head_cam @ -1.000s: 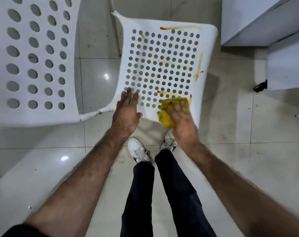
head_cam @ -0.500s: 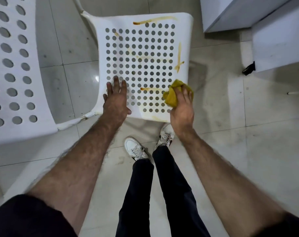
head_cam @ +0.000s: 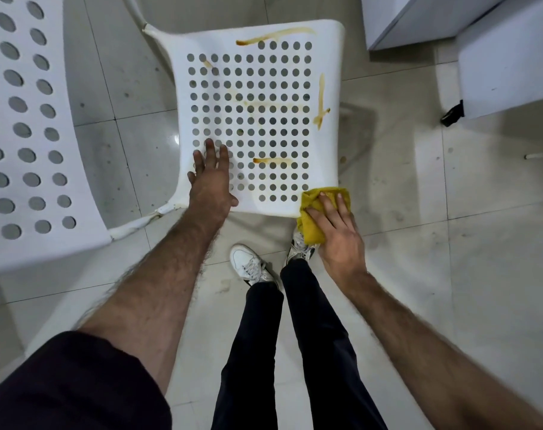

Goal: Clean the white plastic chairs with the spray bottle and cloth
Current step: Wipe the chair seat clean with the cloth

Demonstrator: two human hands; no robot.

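At far left a second chair (head_cam: 31, 135) shows only its perforated panel; no hand touches it and no stains are visible on the part in view.

The left hand (head_cam: 211, 184) lies flat on the seat (head_cam: 254, 119), fingers straight and slightly spread, at the near left corner. It has kept this bracing position across the last second; only its place in the picture has shifted as the head moved.

The seat is roughly square. Its front edge lies nearest the person and its rear edge is at the top of the view; a frame tube (head_cam: 133, 7) runs from the rear left corner. Brown streaks remain: one long streak (head_cam: 274, 35) along the rear edge, a short one (head_cam: 271, 161) among the holes near the front, and one (head_cam: 321, 102) running front to rear along the right margin.

The cloth (head_cam: 313, 212) has changed position. One second ago it lay on the front edge, nearer the middle; it then moved up the right side, and now sits at the front right corner, draped over the edge. The right hand (head_cam: 335, 228) presses it down with extended fingers, thumb side hidden. Judgement: the front edge is being wiped first; three streaks are still to be cleared.

The spray bottle is not in view.
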